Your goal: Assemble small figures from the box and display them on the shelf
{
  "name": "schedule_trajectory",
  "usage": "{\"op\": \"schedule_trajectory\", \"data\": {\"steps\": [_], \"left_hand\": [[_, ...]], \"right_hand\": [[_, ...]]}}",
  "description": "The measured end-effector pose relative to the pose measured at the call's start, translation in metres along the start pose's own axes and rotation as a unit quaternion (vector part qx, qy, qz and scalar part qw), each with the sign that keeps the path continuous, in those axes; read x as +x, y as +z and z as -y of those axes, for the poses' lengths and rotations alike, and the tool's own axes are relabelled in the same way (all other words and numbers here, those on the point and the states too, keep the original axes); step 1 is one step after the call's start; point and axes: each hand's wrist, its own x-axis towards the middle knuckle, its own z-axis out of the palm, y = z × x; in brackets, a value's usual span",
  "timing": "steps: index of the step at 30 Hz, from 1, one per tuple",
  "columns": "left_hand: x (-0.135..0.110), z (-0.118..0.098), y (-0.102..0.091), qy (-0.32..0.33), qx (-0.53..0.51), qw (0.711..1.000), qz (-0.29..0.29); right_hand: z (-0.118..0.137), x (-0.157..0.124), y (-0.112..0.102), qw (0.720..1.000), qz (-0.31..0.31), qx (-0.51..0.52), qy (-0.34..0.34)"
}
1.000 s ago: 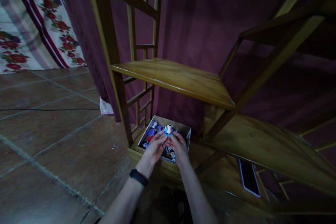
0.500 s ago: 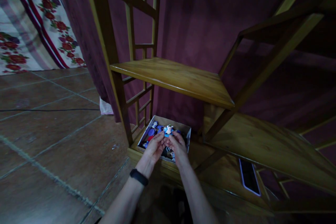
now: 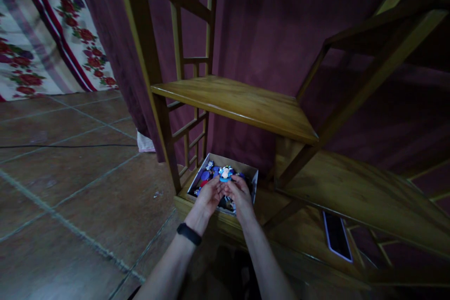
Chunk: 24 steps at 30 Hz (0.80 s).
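Note:
A small blue and white figurine [image 3: 225,172] is held up over an open box [image 3: 253,186] on the lowest shelf board. My left hand [image 3: 211,195], with a dark band on its wrist, grips the figurine from the left. From the right, my right hand [image 3: 239,193] closes its fingers on the same piece; the two hands meet below it. Behind and under them the box holds several small figures in blue, white and purple [image 3: 206,176], with a red item [image 3: 204,183] among them. My hands cover part of the box's contents.
A wooden shelf board [image 3: 239,101] juts out above the box, beside an upright post [image 3: 163,136]. At the right lies a phone [image 3: 336,236] on the low board. A black cable [image 3: 70,146] crosses the tiled floor at the left.
The figurine has turned slightly in my fingers, and both hands still hold it above the box. The whole view has shifted a little.

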Motion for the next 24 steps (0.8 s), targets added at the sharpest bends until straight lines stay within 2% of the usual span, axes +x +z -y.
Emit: {"op": "schedule_trajectory", "data": {"steps": [11, 24], "left_hand": [[0.0038, 0.0004, -0.0074, -0.023, -0.015, 0.999, -0.025], [0.0005, -0.0006, -0.0030, -0.022, -0.006, 0.999, -0.024]], "right_hand": [[-0.0019, 0.0001, 0.0005, 1.000, 0.004, -0.001, 0.016], [-0.0028, 0.0009, -0.0017, 1.000, -0.011, -0.009, 0.025]]}}
